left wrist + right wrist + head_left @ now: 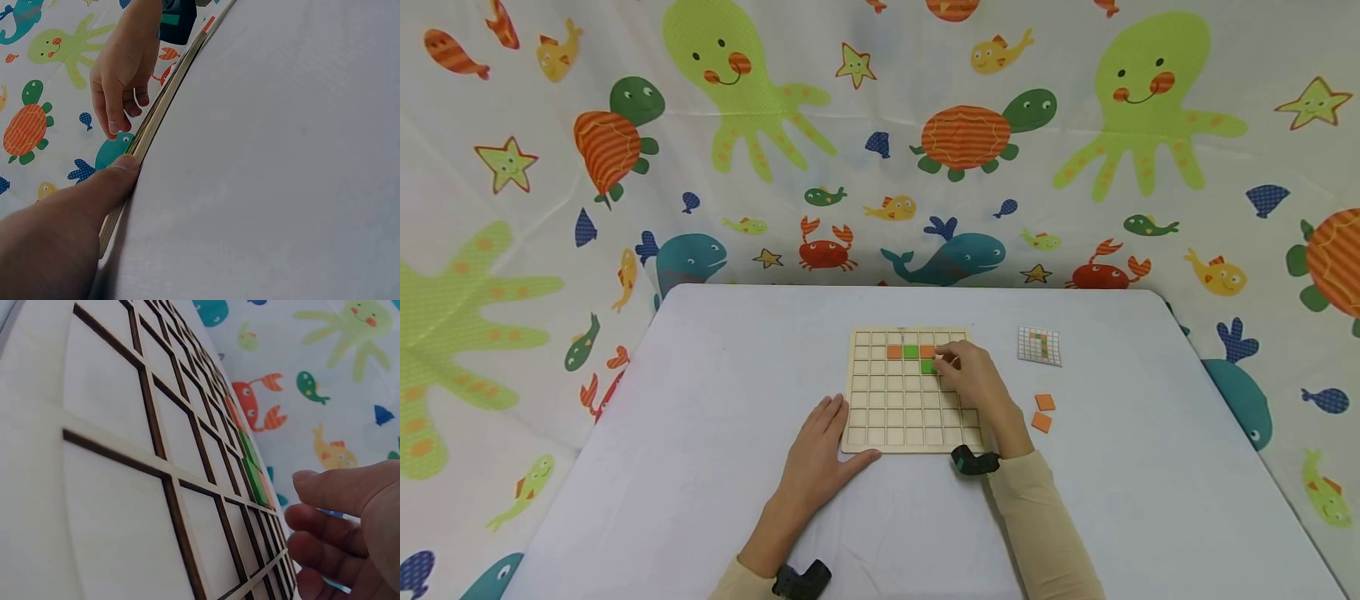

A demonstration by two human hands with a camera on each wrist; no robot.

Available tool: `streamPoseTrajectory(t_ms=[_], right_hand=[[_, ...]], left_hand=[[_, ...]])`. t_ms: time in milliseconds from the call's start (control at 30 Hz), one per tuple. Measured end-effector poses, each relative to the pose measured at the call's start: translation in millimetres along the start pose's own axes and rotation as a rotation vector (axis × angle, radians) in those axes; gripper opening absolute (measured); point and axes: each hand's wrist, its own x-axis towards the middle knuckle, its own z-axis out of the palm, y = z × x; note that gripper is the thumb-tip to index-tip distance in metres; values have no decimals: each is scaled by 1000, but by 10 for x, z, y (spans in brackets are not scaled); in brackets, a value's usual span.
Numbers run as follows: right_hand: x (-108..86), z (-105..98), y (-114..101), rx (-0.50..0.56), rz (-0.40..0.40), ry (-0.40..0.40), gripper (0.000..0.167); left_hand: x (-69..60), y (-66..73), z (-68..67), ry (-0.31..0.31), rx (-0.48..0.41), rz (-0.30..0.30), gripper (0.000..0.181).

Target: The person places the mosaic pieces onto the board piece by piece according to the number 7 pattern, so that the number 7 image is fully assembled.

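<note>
The left hand [820, 450], fingers extended and gripping nothing, touched the edge of a square pale-wood gridded board [895, 399] on the white surface [715, 417]. The right hand [973, 377], loosely curled and empty, was beside square green tiles [927, 367] and square orange tiles [895, 352] set in the board's far half.

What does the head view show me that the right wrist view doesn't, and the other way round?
Head view only: the left-hand grip, a small grid card and two loose orange squares.
Right wrist view only: the palm side of the right-hand grip, no square visible between thumb and fingers.
Both: that grip, wooden board, green squares and orange squares set in it, sea-animal cloth.
</note>
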Motion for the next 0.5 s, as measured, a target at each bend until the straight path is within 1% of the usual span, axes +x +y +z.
streamPoseTrajectory(t_ms=[233,500], right_hand=[[-3,-21,19,19,13,-9,31],[-22,-66,15,3,4,0,31]], left_hand=[[-2,12,-10,-3,1,-3,92],[-2,11,-9,-3,-4,-4,92]])
